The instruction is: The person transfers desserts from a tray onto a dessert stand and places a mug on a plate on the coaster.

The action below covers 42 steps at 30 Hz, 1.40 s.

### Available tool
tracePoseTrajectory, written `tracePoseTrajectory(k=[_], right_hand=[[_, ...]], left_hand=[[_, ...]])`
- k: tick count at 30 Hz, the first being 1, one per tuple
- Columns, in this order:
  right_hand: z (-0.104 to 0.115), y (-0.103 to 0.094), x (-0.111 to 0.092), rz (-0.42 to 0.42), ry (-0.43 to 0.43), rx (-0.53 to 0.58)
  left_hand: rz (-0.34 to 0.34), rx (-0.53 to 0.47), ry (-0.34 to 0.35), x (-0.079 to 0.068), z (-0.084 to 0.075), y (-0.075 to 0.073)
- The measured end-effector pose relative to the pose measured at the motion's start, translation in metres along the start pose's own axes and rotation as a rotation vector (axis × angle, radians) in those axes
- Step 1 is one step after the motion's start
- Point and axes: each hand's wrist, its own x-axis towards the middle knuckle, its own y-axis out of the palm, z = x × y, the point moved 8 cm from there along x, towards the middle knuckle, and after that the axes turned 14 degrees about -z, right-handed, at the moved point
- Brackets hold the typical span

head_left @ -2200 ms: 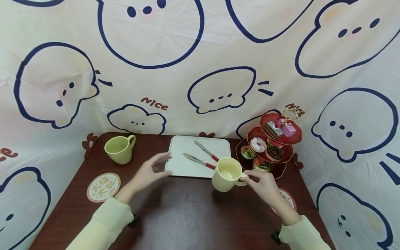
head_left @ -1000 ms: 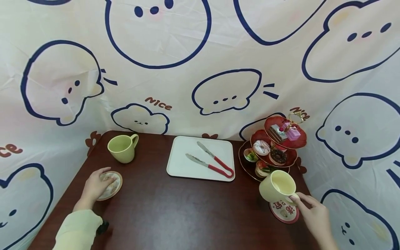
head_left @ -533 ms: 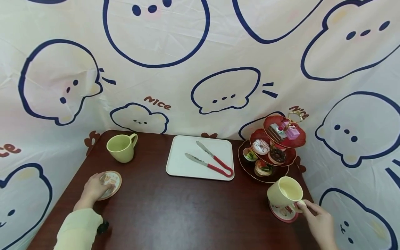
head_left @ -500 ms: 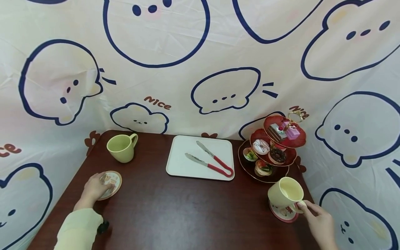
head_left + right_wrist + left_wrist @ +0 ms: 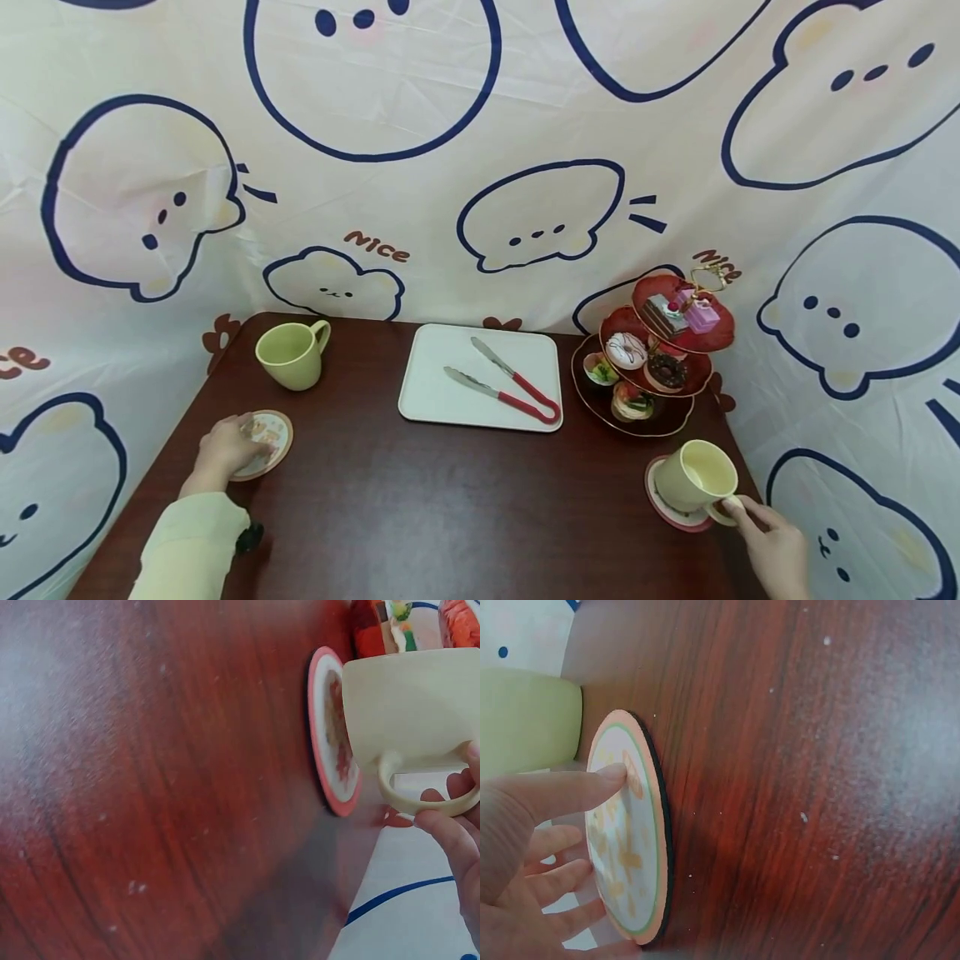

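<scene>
At the right, my right hand (image 5: 772, 546) pinches the handle of a pale yellow mug (image 5: 420, 705). The mug is upright but slightly tilted, close over a round pink-rimmed coaster (image 5: 330, 735), part of which it hides. At the left, my left hand (image 5: 223, 454) rests at a round coaster (image 5: 626, 832) with an orange-pink rim and a black underside. Its thumb touches the printed face, and the other fingers spread along the far edge. The coaster lies flat on the table. Behind it stands a green mug (image 5: 291, 357), its handle pointing to the back right.
A white tray (image 5: 427, 392) at the back middle of the dark wooden table (image 5: 450, 517) bears red-handled tongs (image 5: 525, 404). To its right stands a three-tier stand (image 5: 660, 425) with doughnuts and cakes. A printed cloth (image 5: 420, 200) hangs behind the table.
My right hand has carried the yellow mug from in front of the tray right and down over the pink-rimmed coaster. My left hand has moved left from beside the tray onto the other coaster.
</scene>
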Motion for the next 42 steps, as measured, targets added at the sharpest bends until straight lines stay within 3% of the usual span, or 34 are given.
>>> tracePoseTrajectory(k=[9, 20, 25, 34, 42], right_hand=[[-0.015, 0.005, 0.0, -0.008, 0.019, 0.012], [-0.015, 0.004, -0.003, -0.028, -0.002, 0.038], [-0.017, 0.004, -0.002, -0.008, 0.019, 0.04], [-0.019, 0.008, 0.008, 0.117, 0.064, 0.001], [-0.014, 0.007, 0.014, 0.265, -0.013, -0.113]], left_hand=[[-0.006, 0.013, -0.013, 0.0, 0.002, 0.001], [-0.003, 0.018, -0.021, 0.002, 0.002, 0.0], [-0.009, 0.023, 0.006, 0.003, 0.003, 0.001], [-0.028, 0.018, 0.018, 0.003, 0.001, 0.002], [-0.026, 0.011, 0.032, -0.001, -0.004, 0.004]])
